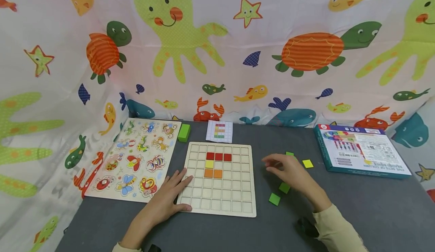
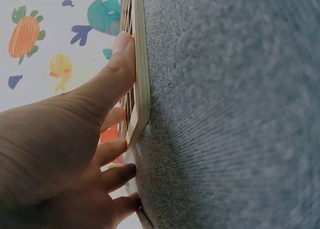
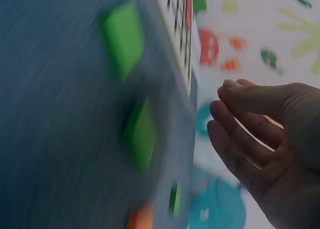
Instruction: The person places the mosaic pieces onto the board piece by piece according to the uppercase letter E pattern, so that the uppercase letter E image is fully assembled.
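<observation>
A wooden grid board (image 1: 217, 205) lies in front of me. It bears three red tiles (image 1: 219, 156), one yellow tile (image 1: 209, 164) and two orange tiles (image 1: 213, 173). My left hand (image 1: 166, 193) rests on the board's left edge, fingers spread; in the left wrist view its thumb (image 2: 120, 54) lies along the rim. To the right of the board hovers my right hand (image 1: 289, 170), fingers loosely bent, with nothing visible between them. Around it lie green tiles (image 1: 274, 199) and a loose yellow tile (image 1: 307, 163). An orange piece (image 3: 141, 218) shows blurred in the right wrist view.
A pattern card (image 1: 219, 132) lies behind the board, with a green block (image 1: 184, 133) to its left. An insect puzzle board (image 1: 137, 157) stands on the left side. At the right is a flat game box (image 1: 363, 152). A printed sea-animal cloth (image 1: 224, 36) hangs behind the table.
</observation>
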{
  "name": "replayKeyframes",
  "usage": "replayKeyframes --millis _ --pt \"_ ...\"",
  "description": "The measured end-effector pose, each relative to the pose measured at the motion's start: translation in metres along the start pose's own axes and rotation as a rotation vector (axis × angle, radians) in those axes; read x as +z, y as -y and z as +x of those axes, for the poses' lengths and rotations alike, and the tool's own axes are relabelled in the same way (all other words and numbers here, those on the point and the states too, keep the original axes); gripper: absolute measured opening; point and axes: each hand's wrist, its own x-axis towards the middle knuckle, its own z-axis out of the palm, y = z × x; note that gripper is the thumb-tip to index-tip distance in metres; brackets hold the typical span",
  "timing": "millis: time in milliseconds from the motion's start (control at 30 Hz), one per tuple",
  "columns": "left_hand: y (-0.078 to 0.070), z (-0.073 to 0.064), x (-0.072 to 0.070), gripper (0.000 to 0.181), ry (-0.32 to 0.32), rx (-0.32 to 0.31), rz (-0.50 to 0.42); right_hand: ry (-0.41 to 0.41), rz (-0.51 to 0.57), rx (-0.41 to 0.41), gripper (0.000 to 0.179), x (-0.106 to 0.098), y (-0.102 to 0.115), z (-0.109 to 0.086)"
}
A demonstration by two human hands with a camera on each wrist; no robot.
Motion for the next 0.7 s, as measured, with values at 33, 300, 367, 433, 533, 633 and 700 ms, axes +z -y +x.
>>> replayKeyframes --millis 33,300,367,433,533,633,700 --pt "0.0 0.0 0.0 0.089 0.0 -0.001 0.0 -0.01 -0.013 0.016 0.027 -0.006 -0.006 -0.008" --pt "-0.001 -0.002 -0.002 0.089 -0.001 -0.002 0.011 0.051 -0.064 0.07 0.035 -0.038 -0.041 -0.055" --pt "0.0 -0.002 -0.002 0.089 0.002 -0.005 0.011 0.102 -0.054 0.071 0.037 -0.042 -0.046 -0.059" --pt "0.0 -0.002 -0.002 0.089 0.005 -0.005 0.01 0.135 -0.048 0.077 0.039 -0.044 -0.049 -0.062" --pt "-0.001 -0.001 -0.002 0.089 0.0 0.008 0.014 0.145 -0.056 0.08 0.039 -0.045 -0.051 -0.064" --pt "-0.001 0.0 -0.002 0.089 -0.002 0.021 0.015 0.136 -0.069 0.097 0.039 -0.044 -0.051 -0.064" --pt "-0.001 0.0 -0.002 0.089 0.002 0.018 0.016 0.132 -0.067 0.094 0.038 -0.043 -0.05 -0.062"
